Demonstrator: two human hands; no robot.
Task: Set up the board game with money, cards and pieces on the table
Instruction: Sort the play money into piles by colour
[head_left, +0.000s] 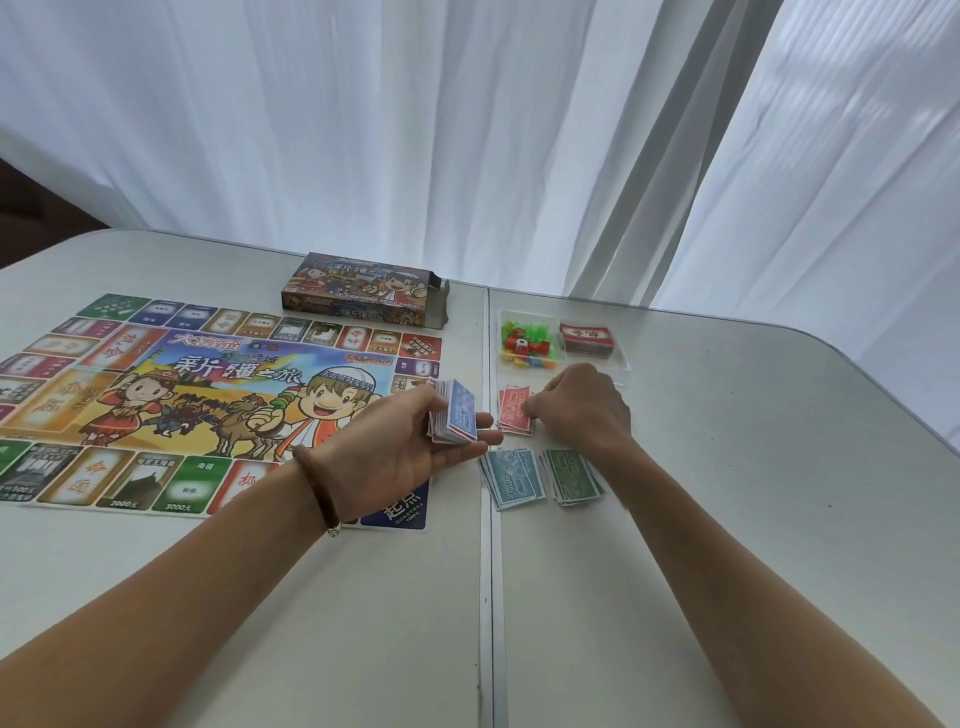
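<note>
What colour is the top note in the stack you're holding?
Blue, on the stack in the left hand; head view.

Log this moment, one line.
left hand: holds money stack | right hand: at red notes | teal notes, green notes: laid out

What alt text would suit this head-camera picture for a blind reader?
A left hand holds a stack of play money while the right hand touches a red pile on a table. A teal pile and a green pile lie nearer; the game board and box lie left.
</note>
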